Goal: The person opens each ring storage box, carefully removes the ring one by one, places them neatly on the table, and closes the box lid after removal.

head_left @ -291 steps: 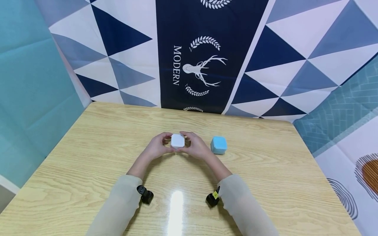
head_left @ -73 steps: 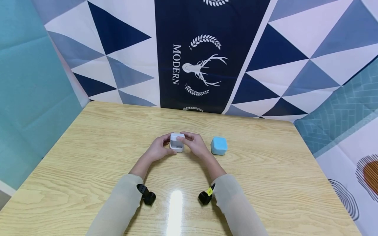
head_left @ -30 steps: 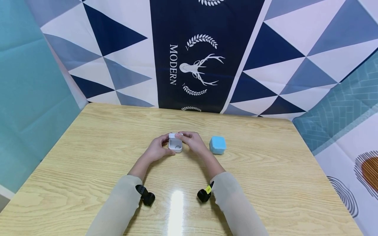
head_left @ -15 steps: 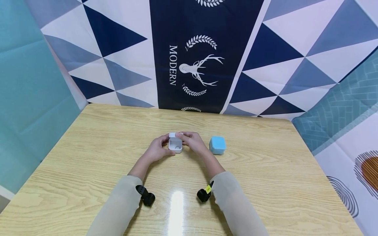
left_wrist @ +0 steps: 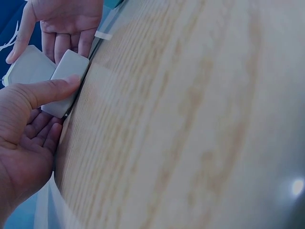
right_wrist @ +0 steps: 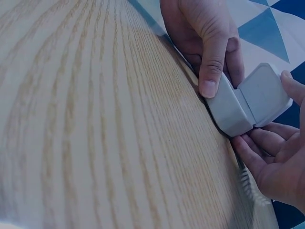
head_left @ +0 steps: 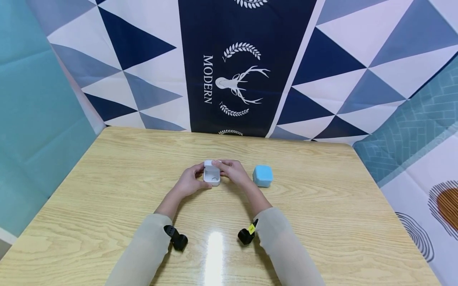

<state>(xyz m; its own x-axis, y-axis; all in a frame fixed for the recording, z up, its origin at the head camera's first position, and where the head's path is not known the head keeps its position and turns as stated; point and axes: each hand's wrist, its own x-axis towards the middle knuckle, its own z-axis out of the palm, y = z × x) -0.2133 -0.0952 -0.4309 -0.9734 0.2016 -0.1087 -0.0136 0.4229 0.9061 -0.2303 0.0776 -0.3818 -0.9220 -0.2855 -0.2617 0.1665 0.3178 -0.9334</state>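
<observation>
A small white hinged box [head_left: 212,176], shaped like a ring box, sits on the table with its lid [head_left: 208,163] raised. Inside lies a tiny ring-like thing [head_left: 214,178], too small to make out fully. My left hand [head_left: 189,182] grips the base, thumb across its near side and fingers around the far left. With its thumb on the lid's edge, my right hand [head_left: 234,171] holds the lid up; its other fingers are by the box's right side. Both wrist views show the lid [right_wrist: 264,93] tilted away from the base [left_wrist: 66,78].
A light blue rounded cube [head_left: 262,176] stands on the wooden table [head_left: 118,190], just right of my right hand. A patterned cloth [head_left: 229,79] hangs behind the table's far edge. Glare [head_left: 214,258] shows near the front. Black cameras [head_left: 178,240] sit at both wrists.
Earliest, the white box was closed between both hands. By 2.4 seconds ago its lid was partly up; it then tilted farther back, with the right thumb on it. Over the last half second little differs.
</observation>
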